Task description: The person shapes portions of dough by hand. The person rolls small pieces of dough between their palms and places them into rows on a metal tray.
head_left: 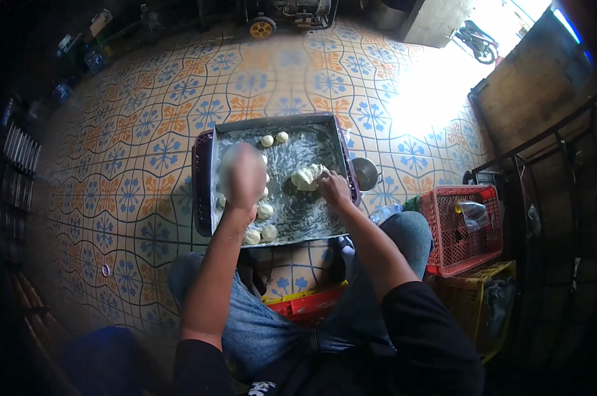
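Observation:
A wide rectangular metal tray (pixel 273 121) in front of me is smeared with white flour. At its right side, my right hand (pixel 335 187) has its fingers closed on the edge of a large pale lump of dough (pixel 306 177). My left hand (pixel 244 177) is over the left part of the tray; it is smeared, so its fingers and anything in them cannot be made out. Small round dough balls lie near it: one dough ball (pixel 267 140) beside another at the far side, and several down the left, including a dough ball (pixel 269 233) by the near edge.
Purple edges (pixel 203 185) show beneath the tray. A metal bowl (pixel 366 174) stands just right of it. Further right, a red crate (pixel 430 231) sits above a yellow crate (pixel 467 310). My knees flank the tray's near side. A wheeled machine (pixel 292 14) stands far ahead on the patterned tile floor.

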The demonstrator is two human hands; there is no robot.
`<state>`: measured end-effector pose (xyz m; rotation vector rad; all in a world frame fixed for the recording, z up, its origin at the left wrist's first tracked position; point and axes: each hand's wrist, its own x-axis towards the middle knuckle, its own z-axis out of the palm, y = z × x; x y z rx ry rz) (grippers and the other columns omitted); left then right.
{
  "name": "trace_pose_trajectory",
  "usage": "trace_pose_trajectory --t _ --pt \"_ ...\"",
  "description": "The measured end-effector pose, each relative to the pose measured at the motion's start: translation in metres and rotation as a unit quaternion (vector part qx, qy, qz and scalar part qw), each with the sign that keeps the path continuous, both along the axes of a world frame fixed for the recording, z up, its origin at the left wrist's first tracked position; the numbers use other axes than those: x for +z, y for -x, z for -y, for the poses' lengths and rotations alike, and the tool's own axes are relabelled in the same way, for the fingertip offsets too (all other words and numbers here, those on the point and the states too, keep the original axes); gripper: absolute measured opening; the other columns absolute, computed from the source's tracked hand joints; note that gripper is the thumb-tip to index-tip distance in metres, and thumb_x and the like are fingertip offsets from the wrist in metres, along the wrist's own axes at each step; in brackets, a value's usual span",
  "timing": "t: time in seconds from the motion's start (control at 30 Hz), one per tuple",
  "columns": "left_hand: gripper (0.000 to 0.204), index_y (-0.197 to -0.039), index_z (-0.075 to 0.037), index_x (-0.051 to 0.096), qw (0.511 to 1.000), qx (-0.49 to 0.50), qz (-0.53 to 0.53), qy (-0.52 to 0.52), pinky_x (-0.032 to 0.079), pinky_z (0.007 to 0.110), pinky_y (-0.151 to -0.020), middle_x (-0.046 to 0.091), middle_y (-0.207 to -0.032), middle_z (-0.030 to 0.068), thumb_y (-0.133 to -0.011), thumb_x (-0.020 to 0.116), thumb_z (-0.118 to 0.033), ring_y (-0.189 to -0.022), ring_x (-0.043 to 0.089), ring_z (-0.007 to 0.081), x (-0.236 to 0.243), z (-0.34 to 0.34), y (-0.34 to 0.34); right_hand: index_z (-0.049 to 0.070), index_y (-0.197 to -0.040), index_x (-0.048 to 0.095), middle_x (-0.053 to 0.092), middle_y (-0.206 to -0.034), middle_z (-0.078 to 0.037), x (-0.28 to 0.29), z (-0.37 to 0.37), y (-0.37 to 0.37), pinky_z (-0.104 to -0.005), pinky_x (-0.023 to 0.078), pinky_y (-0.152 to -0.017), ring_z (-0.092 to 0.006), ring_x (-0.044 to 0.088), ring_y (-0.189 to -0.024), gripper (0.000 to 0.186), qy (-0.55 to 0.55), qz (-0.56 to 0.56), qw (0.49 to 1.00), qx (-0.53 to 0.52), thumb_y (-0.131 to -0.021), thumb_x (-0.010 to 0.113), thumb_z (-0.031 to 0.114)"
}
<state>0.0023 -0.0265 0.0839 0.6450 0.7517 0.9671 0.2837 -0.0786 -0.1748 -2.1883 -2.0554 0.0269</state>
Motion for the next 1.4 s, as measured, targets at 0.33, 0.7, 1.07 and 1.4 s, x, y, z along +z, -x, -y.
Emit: trace_pose_trajectory --t 0.33,0.7,1.07,1.4 --pt "0.036 -0.098 -0.015 0.057 0.998 0.003 -0.051 0.034 0.046 0.024 -0.055 0.053 -0.076 -0.0023 -0.102 0.054 -0.051 -0.061 0.051 0.0080 -0.017 -0.009 0.013 0.015 -0.084 0.077 0.070 -0.085 -0.010 0.083 -0.034 0.019 -0.0420 0.055 -0.076 -0.0311 0.068 -0.085 0.013 -0.222 -0.096 0.970 0.006 -0.078 0.067 0.010" --pt "0.069 -0.136 -0.001 0.051 0.984 -0.123 0.052 0.114 0.055 0.046 -0.098 0.068 -0.117 0.0162 -0.104 0.038 -0.060 -0.107 0.068 0.0300 -0.021 -0.001 0.001 0.016 -0.149 0.046 0.075 -0.100 -0.010 0.302 -0.012 0.092 -0.0369 0.056 -0.085 -0.0225 0.071 -0.093 0.088 -0.117 -0.540 0.829 0.087 -0.071 0.085 0.003" --pt "0.029 -0.101 -0.010 0.063 0.989 -0.127 -0.080 -0.010 0.058 0.033 -0.069 0.056 -0.080 -0.0022 -0.102 0.063 -0.039 -0.074 0.065 0.0119 -0.029 0.005 -0.001 0.022 -0.166 0.013 0.058 -0.133 -0.017 0.244 -0.023 0.091 -0.0386 0.056 -0.090 -0.0227 0.062 -0.112 0.135 0.156 -0.577 0.798 0.081 -0.060 0.094 0.004" --pt "0.064 -0.140 -0.002 0.053 0.947 -0.087 0.290 0.108 0.039 0.050 -0.117 0.057 -0.141 0.0181 -0.107 0.035 -0.055 -0.133 0.054 0.0315 -0.020 0.021 -0.009 0.017 -0.146 0.055 0.057 -0.142 -0.014 0.237 -0.026 0.136 -0.0463 0.040 -0.111 -0.0311 0.052 -0.132 0.059 -0.248 -0.573 0.772 0.117 -0.091 0.069 0.034"
